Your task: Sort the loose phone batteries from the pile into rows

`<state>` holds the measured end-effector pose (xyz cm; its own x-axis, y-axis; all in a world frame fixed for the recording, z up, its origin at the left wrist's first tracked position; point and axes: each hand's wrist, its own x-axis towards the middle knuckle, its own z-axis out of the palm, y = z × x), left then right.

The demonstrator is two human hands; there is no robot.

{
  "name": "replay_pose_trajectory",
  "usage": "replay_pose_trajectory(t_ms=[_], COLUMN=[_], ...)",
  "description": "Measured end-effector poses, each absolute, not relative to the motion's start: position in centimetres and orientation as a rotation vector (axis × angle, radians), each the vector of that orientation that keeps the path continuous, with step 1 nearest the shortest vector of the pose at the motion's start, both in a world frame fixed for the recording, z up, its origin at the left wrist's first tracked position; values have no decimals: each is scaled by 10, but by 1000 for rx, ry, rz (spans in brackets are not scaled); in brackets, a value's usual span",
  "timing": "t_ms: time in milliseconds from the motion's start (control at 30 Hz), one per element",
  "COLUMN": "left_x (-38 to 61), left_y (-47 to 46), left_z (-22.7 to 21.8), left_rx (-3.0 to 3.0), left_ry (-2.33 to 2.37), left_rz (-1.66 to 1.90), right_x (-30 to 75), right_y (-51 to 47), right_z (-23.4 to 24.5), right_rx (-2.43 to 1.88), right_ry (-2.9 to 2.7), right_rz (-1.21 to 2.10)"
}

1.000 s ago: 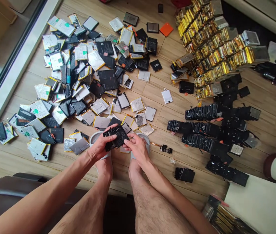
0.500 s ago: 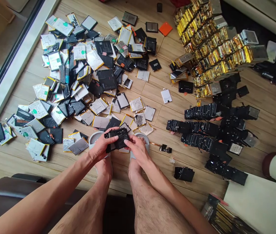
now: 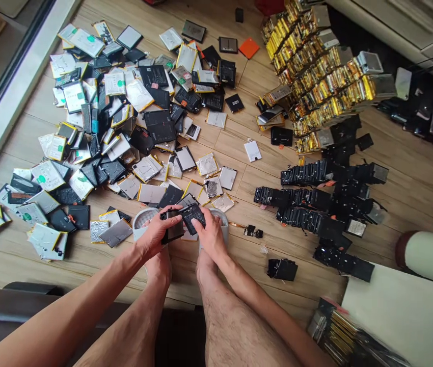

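My left hand (image 3: 154, 232) grips a dark flat phone battery (image 3: 173, 228) by its edge. My right hand (image 3: 211, 235) holds a black phone battery (image 3: 192, 217) just beside it, and the two overlap slightly or touch. Below my hands, my bare feet rest in grey perforated slippers (image 3: 144, 218). A large loose heap of flat phone batteries (image 3: 113, 114), silver, white and black, spreads over the floor ahead and to the left. Its nearest pieces lie just beyond my fingers.
Gold-edged batteries stand in stacked rows (image 3: 323, 76) at upper right, with black stacked rows (image 3: 308, 201) below them. The wooden plank floor (image 3: 415, 199) runs underneath. A white window sill (image 3: 14, 92) lies left, a dark seat (image 3: 14, 318) lower left, and a white cushion (image 3: 396, 326) lower right.
The dark batteries held together between my hands now sit as two separate pieces, one in each hand. My view has shifted, so the whole scene sits slightly further left.
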<state>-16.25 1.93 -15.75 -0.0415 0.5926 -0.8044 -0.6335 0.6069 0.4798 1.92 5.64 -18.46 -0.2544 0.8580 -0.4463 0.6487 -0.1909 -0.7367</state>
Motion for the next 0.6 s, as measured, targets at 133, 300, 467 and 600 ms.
replay_pose_trajectory(t_ms=[133,300,467,600], left_x=[-158,-159,-168,-168], left_y=[19,17,20,22], left_z=[-154,-155,-155,-150], left_rx=[-18,95,230,273], left_ry=[1370,1383,1383,1371], left_rz=[899,825,673,517], right_x=[11,13,31,48], right_y=[48,46,64,77], right_z=[-178,-176,-175,-171], right_rx=[-1683,-1697,-1643,-1542], right_ry=[-1994,-2191,-2227,-1931], right_rz=[1443,1310,1435,1748])
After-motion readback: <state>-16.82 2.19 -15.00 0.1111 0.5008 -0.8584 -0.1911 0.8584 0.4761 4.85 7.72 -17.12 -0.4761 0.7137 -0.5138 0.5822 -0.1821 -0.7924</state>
